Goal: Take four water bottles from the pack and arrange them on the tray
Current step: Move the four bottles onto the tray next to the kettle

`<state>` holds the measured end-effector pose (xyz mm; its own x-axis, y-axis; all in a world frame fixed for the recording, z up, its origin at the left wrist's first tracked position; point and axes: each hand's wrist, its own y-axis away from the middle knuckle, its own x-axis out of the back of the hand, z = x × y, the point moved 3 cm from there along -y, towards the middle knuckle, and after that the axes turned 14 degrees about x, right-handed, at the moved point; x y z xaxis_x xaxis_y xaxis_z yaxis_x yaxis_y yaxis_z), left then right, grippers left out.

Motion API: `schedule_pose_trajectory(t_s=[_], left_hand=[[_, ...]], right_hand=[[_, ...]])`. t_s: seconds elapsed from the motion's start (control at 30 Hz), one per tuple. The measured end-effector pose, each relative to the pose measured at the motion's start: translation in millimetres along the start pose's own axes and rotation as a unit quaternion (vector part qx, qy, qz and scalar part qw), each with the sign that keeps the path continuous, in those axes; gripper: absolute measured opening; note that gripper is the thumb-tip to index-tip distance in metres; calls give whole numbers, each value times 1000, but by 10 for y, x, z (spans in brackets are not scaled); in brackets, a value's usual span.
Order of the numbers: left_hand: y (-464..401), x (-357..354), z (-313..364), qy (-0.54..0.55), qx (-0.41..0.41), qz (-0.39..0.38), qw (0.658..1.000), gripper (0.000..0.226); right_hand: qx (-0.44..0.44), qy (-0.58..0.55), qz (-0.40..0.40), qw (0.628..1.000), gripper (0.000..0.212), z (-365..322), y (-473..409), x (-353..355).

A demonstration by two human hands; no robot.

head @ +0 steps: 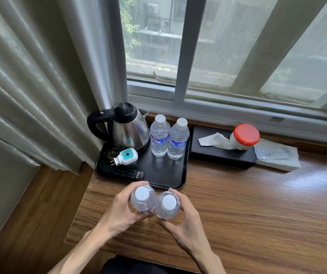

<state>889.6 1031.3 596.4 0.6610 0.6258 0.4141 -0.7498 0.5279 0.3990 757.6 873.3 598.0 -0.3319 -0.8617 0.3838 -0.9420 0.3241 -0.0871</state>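
Two bottles were already standing on the tray [170, 180], touching side by side at its back right, one [159, 136] just left of the other [178, 139]. Two more were in the air, one per hand, hovering just short of the tray's front edge, at about six o'clock from the standing pair. The left hand [119, 210] had its fingers curled round the left bottle [142, 198], thumb underneath near the base. The right hand [182, 224] cupped the right bottle [167, 204] the same way, fingers wrapped, nothing spread. Both caps pointed up at the camera, bodies almost touching.

So by my reckoning this was the final leg: half the job done, the last pair on its way in. The pack itself was not in view.

Around the landing spot, the kettle [129, 131] sat at nine o'clock from the standing pair, a plug [126, 156] lay in front of it, and a remote [127, 173] lined the tray's front left. That left open black surface straight ahead, in front of the placed bottles.

The next move called for a short push forward toward twelve o'clock, clearing the rim, then setting both down upright without nudging the back row.
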Motion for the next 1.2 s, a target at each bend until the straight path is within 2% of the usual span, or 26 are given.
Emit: schedule_pose_trajectory(t_s=[0.1,0.6,0.9,1.03,1.2], left_hand=[[21,9,26,-6,-7,21,1000,70],[102,25,370,40,-32,101,994,66],[-382,40,701,58,-48,157,985,61],[-613,9,705,72,-40,160,984,65],[-793,-17,651,78,-18,163,983,60]], right_hand=[[-2,17,10,1000,70,-2,-14,-14],[13,1,91,996,59,-186,-109,148],[14,-10,158,987,65,-271,-690,344],[0,-12,168,986,64,-169,-905,331],[-6,6,183,983,58,-74,-1047,282]])
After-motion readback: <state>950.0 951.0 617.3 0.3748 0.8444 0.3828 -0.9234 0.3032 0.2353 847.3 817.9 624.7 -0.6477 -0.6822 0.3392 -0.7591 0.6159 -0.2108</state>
